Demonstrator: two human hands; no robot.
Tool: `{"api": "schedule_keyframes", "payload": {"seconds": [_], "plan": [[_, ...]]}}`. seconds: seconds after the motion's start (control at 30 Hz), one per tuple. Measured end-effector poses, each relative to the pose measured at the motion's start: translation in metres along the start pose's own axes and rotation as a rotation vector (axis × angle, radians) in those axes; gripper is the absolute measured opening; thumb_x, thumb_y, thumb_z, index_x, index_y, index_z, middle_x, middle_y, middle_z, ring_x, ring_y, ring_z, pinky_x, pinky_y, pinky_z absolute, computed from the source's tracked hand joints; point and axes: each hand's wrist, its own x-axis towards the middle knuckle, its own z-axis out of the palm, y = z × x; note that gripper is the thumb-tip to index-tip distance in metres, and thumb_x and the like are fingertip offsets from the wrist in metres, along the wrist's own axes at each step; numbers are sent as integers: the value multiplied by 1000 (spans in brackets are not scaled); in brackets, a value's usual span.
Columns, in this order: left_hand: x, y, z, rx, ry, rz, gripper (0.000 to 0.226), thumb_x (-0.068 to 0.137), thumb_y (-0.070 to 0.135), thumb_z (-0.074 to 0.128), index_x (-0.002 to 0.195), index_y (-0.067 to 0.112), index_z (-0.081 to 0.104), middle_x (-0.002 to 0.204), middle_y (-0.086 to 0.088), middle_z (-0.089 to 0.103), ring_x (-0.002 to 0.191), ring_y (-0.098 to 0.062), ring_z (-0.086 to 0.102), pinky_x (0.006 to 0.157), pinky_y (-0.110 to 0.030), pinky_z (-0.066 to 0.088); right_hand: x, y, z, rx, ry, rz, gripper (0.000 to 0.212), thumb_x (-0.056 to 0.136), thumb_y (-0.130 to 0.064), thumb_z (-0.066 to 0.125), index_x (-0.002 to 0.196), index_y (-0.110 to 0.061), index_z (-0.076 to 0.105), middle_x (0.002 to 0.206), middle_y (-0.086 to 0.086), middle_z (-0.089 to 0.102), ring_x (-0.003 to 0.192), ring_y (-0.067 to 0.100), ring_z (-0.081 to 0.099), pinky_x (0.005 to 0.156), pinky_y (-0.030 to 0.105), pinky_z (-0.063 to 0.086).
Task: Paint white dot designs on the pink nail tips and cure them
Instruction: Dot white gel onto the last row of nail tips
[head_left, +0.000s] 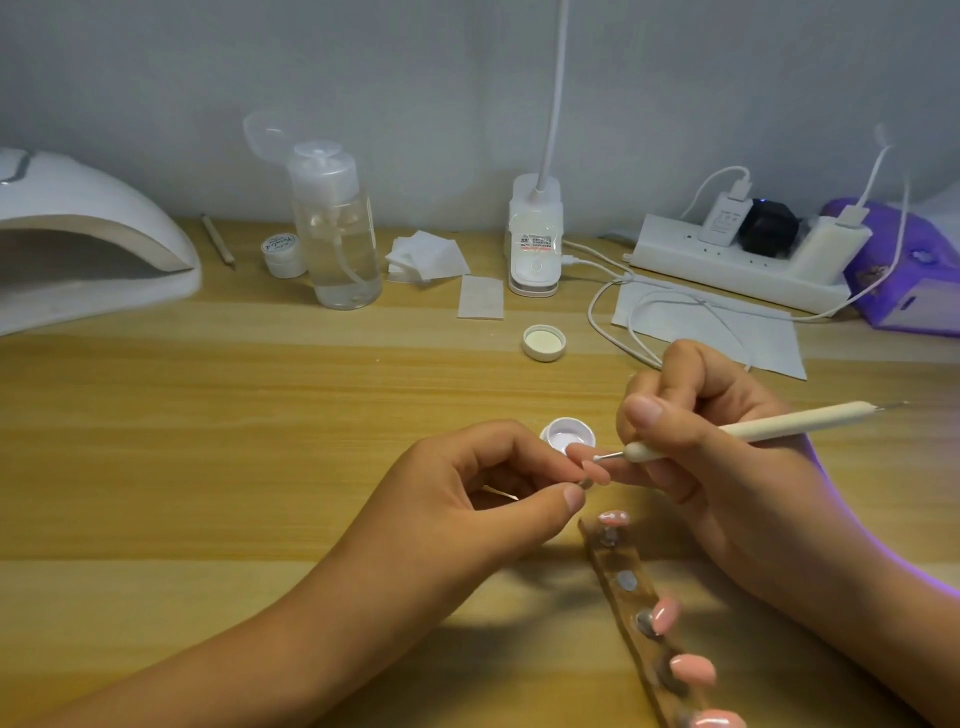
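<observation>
One pink nail tip (596, 470) was pinched between left hand (498, 483) fingertips, above mid-surface (260, 415). A dotting tool (769, 427) was gripped pen-style in right hand (701, 447), point held at that tip. An open paint pot (567, 432) was set just behind. The holder strip (631, 603) was laid toward the near edge.

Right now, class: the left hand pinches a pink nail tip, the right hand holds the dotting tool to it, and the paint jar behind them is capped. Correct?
No: the head view shows the paint jar open, a loose cap lying farther back. The left hand does pinch the pink nail tip, the right hand the dotting tool.
</observation>
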Motion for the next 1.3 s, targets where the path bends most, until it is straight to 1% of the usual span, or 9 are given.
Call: {"api": "schedule_keyframes", "payload": {"seconds": [0.17, 0.33, 0.43, 0.57, 0.7, 0.9, 1.17, 1.23, 1.3], "plan": [[0, 0, 0, 7, 15, -19, 8, 73, 21, 70, 77, 26, 74, 91, 6, 75, 76, -7, 62, 67, -16, 50, 1, 1, 0, 11, -5, 14, 21, 75, -15, 67, 61, -18, 53, 60, -1, 52, 52, 4, 52, 56, 21, 53], [-1, 0, 0, 20, 17, -19, 8, 73, 21, 70, 77, 26, 73, 92, 6, 75, 83, -18, 67, 72, -19, 51, 0, 2, -1, -3, -20, 7, 21, 76, -16, 67, 61, -22, 54, 61, -4, 53, 53, 3, 54, 56, 18, 51], [-1, 0, 0, 29, 26, -22, 7, 72, 22, 70, 76, 27, 73, 91, 5, 75, 78, -10, 64, 68, -16, 50, 1, 2, -1, -13, -32, 0, 22, 76, -17, 72, 62, -23, 55, 61, -4, 54, 54, 3, 55, 56, 17, 50], [-1, 1, 1, 20, 20, -21, 7, 73, 21, 70, 75, 27, 73, 90, 6, 75, 73, -6, 62, 65, -14, 48, 1, 2, 0, 3, -19, 2, 21, 76, -16, 67, 61, -23, 55, 61, -4, 54, 53, 2, 54, 56, 18, 51], [-1, 1, 1, 24, 26, -29, 7, 72, 22, 70, 76, 26, 74, 89, 5, 75, 78, -10, 64, 69, -18, 50, 2, 3, 0, 0, -34, 7, 25, 73, -20, 77, 62, -22, 55, 62, -3, 54, 54, 3, 54, 57, 19, 51], [-1, 1, 1, 27, 27, -24, 7, 72, 21, 70, 74, 27, 73, 86, 2, 75, 71, -6, 61, 64, -15, 48, 1, 3, -3, -22, -43, 11, 25, 74, -25, 78, 63, -23, 55, 63, -5, 55, 56, 2, 56, 59, 19, 52], [0, 0, 1, 38, 30, -27, 8, 72, 22, 70, 75, 28, 74, 88, 3, 75, 78, -11, 65, 68, -17, 51, 2, 4, -4, -33, -54, 13, 27, 72, -34, 80, 64, -24, 57, 63, -5, 56, 57, 2, 57, 59, 19, 52], [-1, 1, 1, 34, 22, -18, 9, 73, 21, 70, 75, 29, 74, 88, 3, 75, 72, -6, 62, 64, -14, 48, 2, 4, -3, -27, -48, 8, 26, 73, -29, 80, 64, -23, 56, 63, -6, 56, 57, 3, 58, 61, 22, 54], [-1, 2, 0, 32, 12, -11, 10, 75, 20, 69, 75, 28, 74, 87, 3, 75, 67, -2, 59, 61, -12, 46, 1, 3, -3, -40, -32, -10, 26, 75, -34, 78, 67, -23, 56, 61, -7, 55, 57, 3, 58, 70, 31, 58]]}}
